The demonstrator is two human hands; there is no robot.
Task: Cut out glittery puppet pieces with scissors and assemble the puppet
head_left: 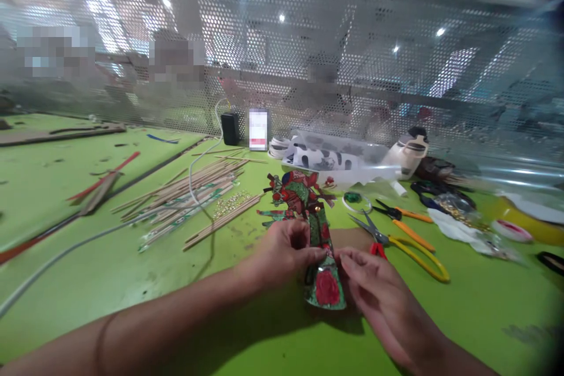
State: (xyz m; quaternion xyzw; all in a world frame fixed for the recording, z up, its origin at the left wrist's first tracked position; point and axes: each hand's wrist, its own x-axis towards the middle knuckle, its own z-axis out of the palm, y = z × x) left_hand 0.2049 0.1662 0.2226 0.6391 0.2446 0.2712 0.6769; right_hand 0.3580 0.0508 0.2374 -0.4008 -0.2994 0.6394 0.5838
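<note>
Pinching the painted shadow puppet (314, 229) at its waist, the left hand (282, 249) steadies it on the green bench (132, 270). The right hand (374, 282) grips its lower panel (fingertips closed); the next move probably calls for fine alignment.

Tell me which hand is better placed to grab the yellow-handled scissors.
Right, probably. The right hand lies just below the yellow-handled scissors, on their side of the puppet. The left hand pinches the puppet and would have to cross over it.

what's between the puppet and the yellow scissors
In the head view, a bare patch of brown card lies between the puppet and the yellow scissors. The right hand sits just below that gap.
</note>
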